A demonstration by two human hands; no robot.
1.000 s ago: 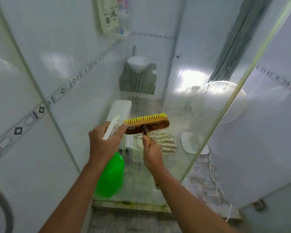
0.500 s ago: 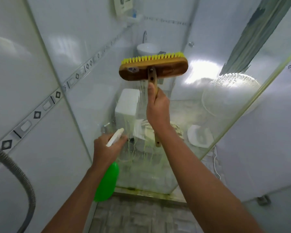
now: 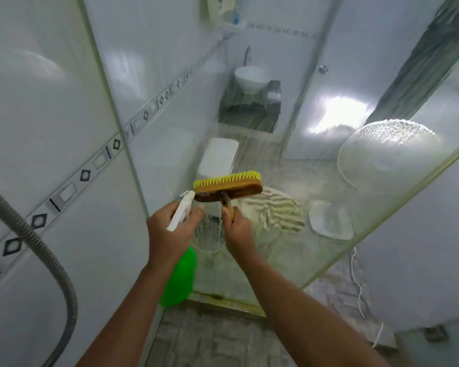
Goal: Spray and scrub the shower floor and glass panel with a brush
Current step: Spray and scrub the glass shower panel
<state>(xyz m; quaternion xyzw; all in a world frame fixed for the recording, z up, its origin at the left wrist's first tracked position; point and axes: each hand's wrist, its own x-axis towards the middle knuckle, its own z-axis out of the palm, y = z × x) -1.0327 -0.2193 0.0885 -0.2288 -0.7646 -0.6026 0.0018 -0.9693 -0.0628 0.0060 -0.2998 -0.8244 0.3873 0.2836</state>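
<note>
Brush down from high on glass since half second ago, back to mid-height; spray bottle raised beside it. Clear glass shower panel (image 3: 289, 234) ahead, streaked with foamy runs, grey mottled shower floor (image 3: 210, 337) below. Green plastic spray bottle with white trigger head (image 3: 179, 276) in left hand (image 3: 170, 231), fingers wrapped round neck. Wooden scrub brush with yellow bristles (image 3: 228, 187): head horizontal, bristles against glass, handle running down into right hand (image 3: 237, 231), fingers curled round handle. Right hand nearer; next stroke probably vertical.
</note>
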